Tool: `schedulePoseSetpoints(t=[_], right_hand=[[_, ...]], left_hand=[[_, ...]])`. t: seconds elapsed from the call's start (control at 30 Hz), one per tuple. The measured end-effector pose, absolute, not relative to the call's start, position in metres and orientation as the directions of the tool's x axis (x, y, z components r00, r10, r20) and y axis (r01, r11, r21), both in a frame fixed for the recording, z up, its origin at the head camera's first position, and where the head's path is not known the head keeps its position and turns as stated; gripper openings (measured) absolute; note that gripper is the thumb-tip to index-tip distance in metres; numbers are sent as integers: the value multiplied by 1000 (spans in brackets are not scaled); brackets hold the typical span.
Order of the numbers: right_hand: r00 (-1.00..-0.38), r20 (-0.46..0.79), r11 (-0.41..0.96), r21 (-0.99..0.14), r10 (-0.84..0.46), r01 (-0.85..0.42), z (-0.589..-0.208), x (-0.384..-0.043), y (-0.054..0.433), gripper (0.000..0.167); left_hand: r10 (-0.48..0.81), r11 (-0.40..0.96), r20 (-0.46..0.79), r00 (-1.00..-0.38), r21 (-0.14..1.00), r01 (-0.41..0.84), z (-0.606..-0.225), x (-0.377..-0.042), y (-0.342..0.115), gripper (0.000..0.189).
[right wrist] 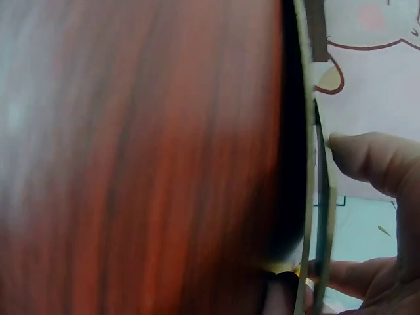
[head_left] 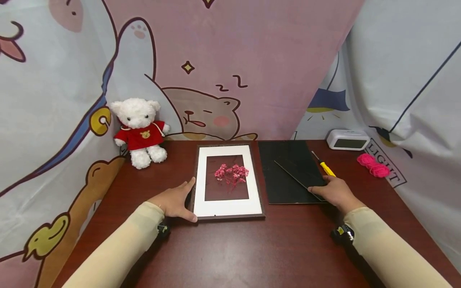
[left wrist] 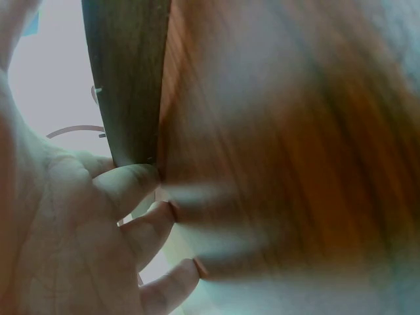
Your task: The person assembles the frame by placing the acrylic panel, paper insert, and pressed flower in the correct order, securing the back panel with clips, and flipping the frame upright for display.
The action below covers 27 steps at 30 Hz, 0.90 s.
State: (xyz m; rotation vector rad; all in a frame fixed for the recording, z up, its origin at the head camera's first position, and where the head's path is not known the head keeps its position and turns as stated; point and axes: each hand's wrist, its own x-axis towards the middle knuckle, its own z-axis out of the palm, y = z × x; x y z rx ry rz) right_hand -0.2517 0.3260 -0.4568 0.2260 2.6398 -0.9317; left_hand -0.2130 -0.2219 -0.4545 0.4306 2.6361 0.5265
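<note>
A dark-edged picture frame [head_left: 227, 210] lies on the table, with a white mat and pink dried flowers [head_left: 232, 174] in its window. My left hand [head_left: 174, 200] rests at its lower left corner, thumb at the front edge and fingers along the left side. In the left wrist view, fingertips touch the table beside the frame's dark edge [left wrist: 128, 79]. To the right, my right hand [head_left: 336, 194] grips the lower right corner of a black backing board [head_left: 284, 184]. Its thumb touches the slanting stand flap [head_left: 293, 179]; in the right wrist view, fingers reach below the board's edge [right wrist: 307, 164].
A yellow-handled screwdriver [head_left: 327, 168] lies right of the board, partly behind my right hand. Farther right are a white digital clock [head_left: 348, 140] and a pink yarn skein [head_left: 373, 165]. A white teddy bear [head_left: 138, 132] sits back left. Printed cloth [head_left: 273, 72] hangs behind the table.
</note>
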Motion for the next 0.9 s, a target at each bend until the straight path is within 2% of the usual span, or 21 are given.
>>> schedulePoseSetpoints(t=[0.23, 0.9], right_hand=[[-949, -315, 849, -493, 30, 191, -457, -254, 333, 109], [-935, -343, 843, -474, 88, 253, -452, -258, 370, 111]], left_hand=[[364, 886, -339, -867, 414, 210, -454, -213, -222, 146], [352, 893, -340, -872, 402, 204, -454, -213, -221, 146]])
